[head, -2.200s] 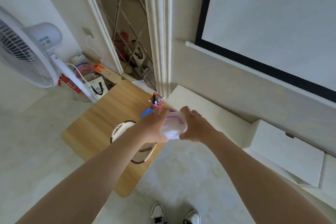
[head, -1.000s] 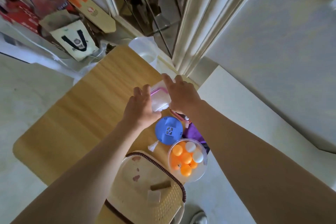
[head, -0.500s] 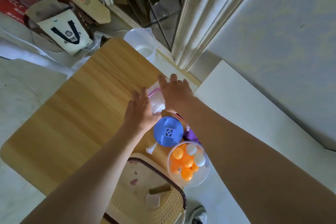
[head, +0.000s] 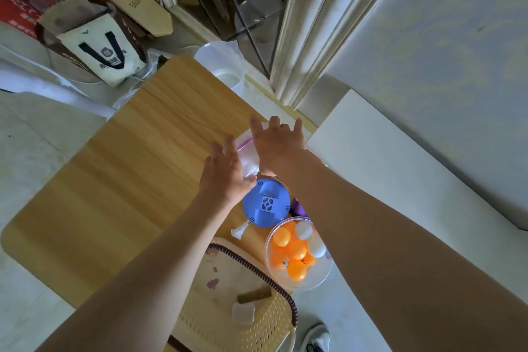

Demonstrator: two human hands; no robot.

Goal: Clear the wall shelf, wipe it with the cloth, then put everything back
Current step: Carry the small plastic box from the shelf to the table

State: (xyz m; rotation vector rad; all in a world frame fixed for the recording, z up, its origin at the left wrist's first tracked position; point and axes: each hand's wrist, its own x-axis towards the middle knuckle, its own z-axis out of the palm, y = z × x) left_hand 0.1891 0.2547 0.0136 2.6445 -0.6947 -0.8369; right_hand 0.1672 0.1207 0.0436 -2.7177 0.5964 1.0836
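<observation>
Pink-rimmed box [head: 248, 158] lies mostly hidden between left hand [head: 225, 176] and right hand [head: 278, 146].

A clear pink-rimmed box [head: 248, 156] is flanked on the wooden table [head: 137, 168] by the left hand [head: 228, 177] and right hand [head: 278, 146], fingers [head: 275, 123] spread straight; a blue disc [head: 267, 203] is seen just beside it.

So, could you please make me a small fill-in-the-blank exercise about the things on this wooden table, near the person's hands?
1. The round disc beside the left hand is ___ in colour.
2. The clear bowl holds orange and ___ balls.
3. The right hand lies over a box whose lid has a ___ edge.
Missing words: blue; white; pink.
</observation>
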